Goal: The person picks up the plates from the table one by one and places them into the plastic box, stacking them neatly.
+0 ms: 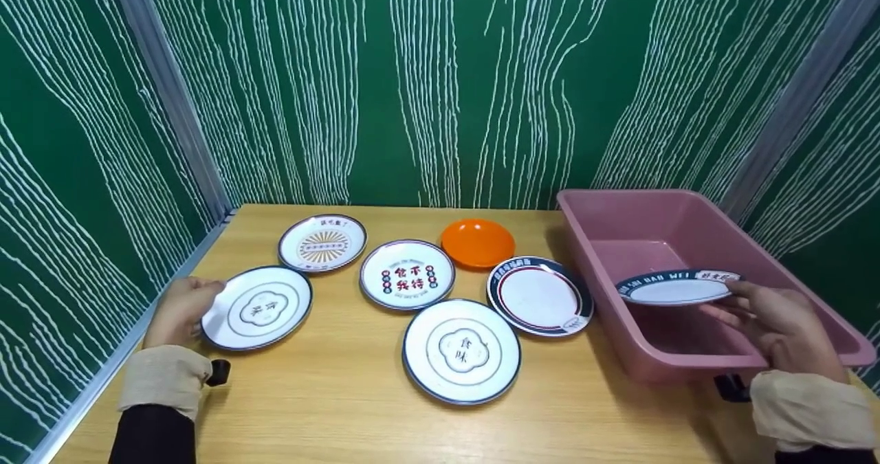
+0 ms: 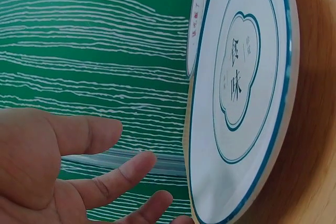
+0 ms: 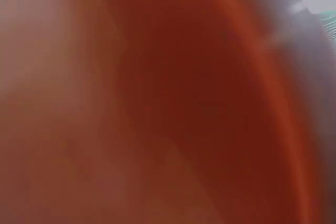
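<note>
Head view: two hands at a wooden surface set with plates, a pink basin to the right

I am looking at a pale wood-grain surface [image 1: 330, 412] closed in by dark green panels [image 1: 474, 72] streaked with wavy white lines, with grey metal posts [image 1: 161, 86] at the corners. Six plates lie on it. At the back left is a sunburst plate [image 1: 323, 242]; then come a red-lettered plate [image 1: 408, 275], an orange plate [image 1: 478, 244] and a navy-banded plate [image 1: 540, 296] near the pink basin [image 1: 625, 216]. Front and centre is a white plate with a lobed emblem [image 1: 462, 352]. A matching plate [image 1: 257, 307] is at the far left, just beside the sunburst plate.

The left hand [image 1: 180, 311] is at the outer edge of that matching plate, its fingers loosely extended and spread, as the left wrist view shows. The right hand [image 1: 784, 319] pinches a teal-banded plate [image 1: 677, 291] by its right edge. This plate is over the basin, turned so that it looks like a narrow oval, white lettering on its band.

Beige cuffs [image 1: 165, 381] and dark sleeves run out of sight at the bottom. The right fingers partly cover the end of their plate, and I cannot tell whether the plate touches the basin. The right wrist view is a reddish-orange blur with a curved edge, too smeared to name. In the left wrist view, the matching plate is cut off at the top.
</note>
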{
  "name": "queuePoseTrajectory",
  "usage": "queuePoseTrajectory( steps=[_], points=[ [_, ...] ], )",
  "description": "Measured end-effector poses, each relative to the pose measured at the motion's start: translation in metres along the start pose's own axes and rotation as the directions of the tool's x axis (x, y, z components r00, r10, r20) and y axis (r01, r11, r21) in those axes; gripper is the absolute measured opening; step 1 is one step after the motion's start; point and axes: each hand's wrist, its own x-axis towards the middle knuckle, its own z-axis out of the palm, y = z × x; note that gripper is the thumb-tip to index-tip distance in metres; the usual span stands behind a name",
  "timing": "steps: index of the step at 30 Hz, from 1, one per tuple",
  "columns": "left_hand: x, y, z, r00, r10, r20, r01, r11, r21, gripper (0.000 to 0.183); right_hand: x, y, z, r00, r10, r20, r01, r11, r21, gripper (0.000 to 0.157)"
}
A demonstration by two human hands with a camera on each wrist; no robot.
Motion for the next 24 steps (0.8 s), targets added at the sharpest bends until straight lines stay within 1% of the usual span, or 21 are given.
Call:
queuePoseTrajectory(
  steps=[4, 6, 7, 9, 11, 14, 16, 18, 19, 20, 21, 24],
  points=[
    [0.0018, -0.0006, -0.0008, 1.000, -0.002, -0.005, 0.002, 1.000, 0.020, 0.056, 0.0010, 0.0006, 0.0000, 1.000, 0.003, -0.021, -0.006, 0.991, -0.136, 0.074],
    [0.0028, -0.0007, -0.0003, 1.000, 0.006, -0.010, -0.005, 0.999, 0.031, 0.056, 0.0011, 0.0017, 0.0006, 1.000, -0.016, -0.022, 0.011, 0.975, -0.220, 0.072],
    [0.0033, -0.0008, 0.0000, 1.000, 0.009, -0.014, -0.009, 0.999, 0.034, 0.056, 0.0013, 0.0023, 0.0012, 0.999, -0.031, -0.031, 0.022, 0.962, -0.271, 0.071],
    [0.0044, -0.0014, 0.0008, 1.000, 0.017, -0.021, -0.016, 0.999, 0.042, 0.056, 0.0016, 0.0039, 0.0024, 0.997, -0.065, -0.046, 0.043, 0.920, -0.389, 0.065],
    [0.0054, -0.0022, 0.0016, 0.999, 0.024, -0.031, -0.022, 0.998, 0.053, 0.055, 0.0023, 0.0053, 0.0033, 0.995, -0.099, -0.032, 0.071, 0.873, -0.483, 0.060],
    [0.0062, -0.0033, 0.0026, 0.999, 0.018, -0.044, -0.016, 0.999, 0.049, 0.055, 0.0027, 0.0064, 0.0038, 0.992, -0.122, -0.025, 0.083, 0.798, -0.597, 0.057],
    [0.0069, -0.0039, 0.0030, 0.999, 0.011, -0.047, -0.008, 0.999, 0.047, 0.055, 0.0023, 0.0063, 0.0043, 0.993, -0.121, -0.018, 0.079, 0.751, -0.655, 0.061],
    [0.0072, -0.0042, 0.0031, 0.999, 0.003, -0.046, -0.001, 0.999, 0.040, 0.055, 0.0018, 0.0057, 0.0046, 0.994, -0.109, -0.022, 0.062, 0.705, -0.706, 0.070],
    [0.0076, -0.0044, 0.0030, 0.999, -0.002, -0.043, 0.004, 0.999, 0.036, 0.056, 0.0014, 0.0052, 0.0049, 0.995, -0.098, -0.027, 0.048, 0.688, -0.724, 0.075],
    [0.0079, -0.0047, 0.0027, 0.999, -0.007, -0.043, 0.009, 0.999, 0.033, 0.058, 0.0008, 0.0048, 0.0055, 0.996, -0.086, -0.033, 0.034, 0.676, -0.736, 0.081],
    [0.0081, -0.0049, 0.0023, 0.999, -0.009, -0.044, 0.011, 0.999, 0.032, 0.059, 0.0004, 0.0047, 0.0067, 0.996, -0.073, -0.047, 0.016, 0.683, -0.730, 0.085],
    [0.0091, -0.0059, 0.0005, 0.998, -0.012, -0.054, 0.013, 1.000, 0.028, 0.062, -0.0005, 0.0041, 0.0082, 0.998, -0.041, -0.054, -0.008, 0.728, -0.686, 0.095]
  ],
)
